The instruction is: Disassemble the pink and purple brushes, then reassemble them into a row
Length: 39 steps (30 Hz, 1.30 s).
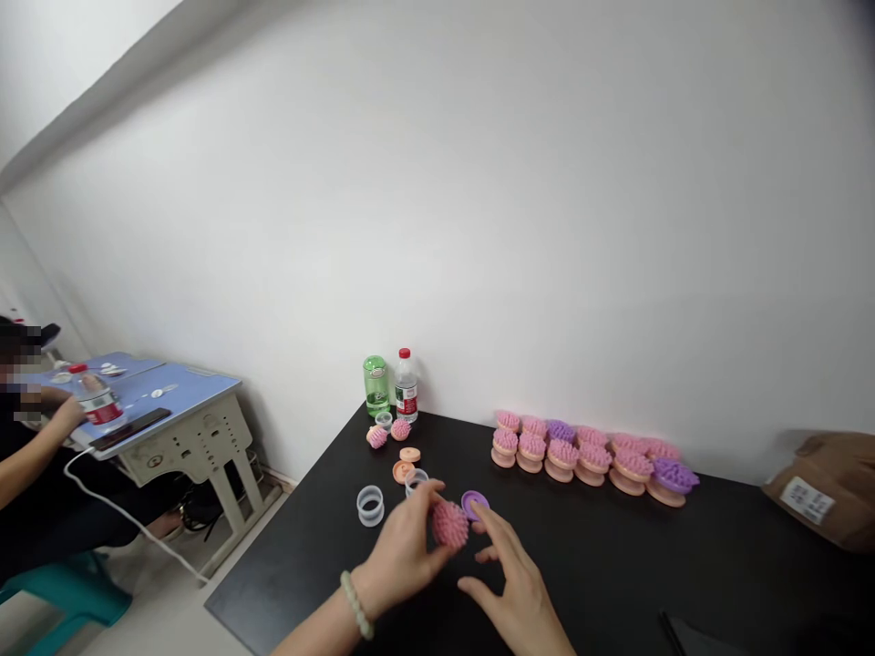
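My left hand (403, 556), with a pale beaded bracelet (356, 605) on its wrist, is shut on a pink spiky silicone brush head (449, 524). My right hand (512, 583) is open, its fingers spread just beside that brush head and close to a purple disc (474, 504). Behind my hands, a transparent plastic ring (370, 506) and a second one (416, 481) stand near two peach discs (403, 471) (409, 454). Two small pink brush heads (375, 436) (400, 429) lie farther back.
Rows of assembled pink and purple brushes (588, 456) stand on the black table (602, 556). A green bottle (375, 386) and a water bottle (406, 387) stand by the wall. A brown parcel (830, 492) lies at right. A seated person's hand (68, 415) rests at a blue-topped desk (184, 392).
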{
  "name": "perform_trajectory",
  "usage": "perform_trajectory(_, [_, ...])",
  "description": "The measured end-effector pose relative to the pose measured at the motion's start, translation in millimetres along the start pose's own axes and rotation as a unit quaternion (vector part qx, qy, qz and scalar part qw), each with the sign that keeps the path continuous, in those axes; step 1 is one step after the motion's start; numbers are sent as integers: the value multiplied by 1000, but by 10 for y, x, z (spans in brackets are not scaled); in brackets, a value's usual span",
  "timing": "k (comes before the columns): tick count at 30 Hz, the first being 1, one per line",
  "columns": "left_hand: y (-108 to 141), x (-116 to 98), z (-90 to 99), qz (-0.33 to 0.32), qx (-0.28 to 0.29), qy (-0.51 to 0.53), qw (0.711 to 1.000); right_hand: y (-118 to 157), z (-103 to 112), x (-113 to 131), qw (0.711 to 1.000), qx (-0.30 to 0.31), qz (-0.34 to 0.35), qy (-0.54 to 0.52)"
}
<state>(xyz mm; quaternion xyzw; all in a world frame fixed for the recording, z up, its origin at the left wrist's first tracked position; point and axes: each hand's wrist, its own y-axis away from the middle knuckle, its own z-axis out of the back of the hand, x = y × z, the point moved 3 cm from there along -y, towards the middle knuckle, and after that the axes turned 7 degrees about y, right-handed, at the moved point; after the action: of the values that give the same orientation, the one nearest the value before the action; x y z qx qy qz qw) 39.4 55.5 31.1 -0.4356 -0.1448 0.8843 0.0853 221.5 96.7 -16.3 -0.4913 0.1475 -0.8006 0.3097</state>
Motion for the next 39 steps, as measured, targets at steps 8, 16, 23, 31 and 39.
perform_trajectory(8, [-239,36,-92,6,-61,22,998,-80,68,-173,981,-58,-151,-109])
perform_trajectory(16, [-344,600,-109,43,-66,-252,965,-136,157,14,912,-42,-256,-317])
perform_trajectory(23, [-252,445,-167,-24,-65,-58,996,-100,119,-112,919,-63,-255,-295])
perform_trajectory(31, [-108,98,-254,-66,-1,62,996,8,125,-202,993,-89,-78,-4])
perform_trajectory(39, [-70,-3,-272,-127,22,113,985,26,99,-106,992,-70,20,105])
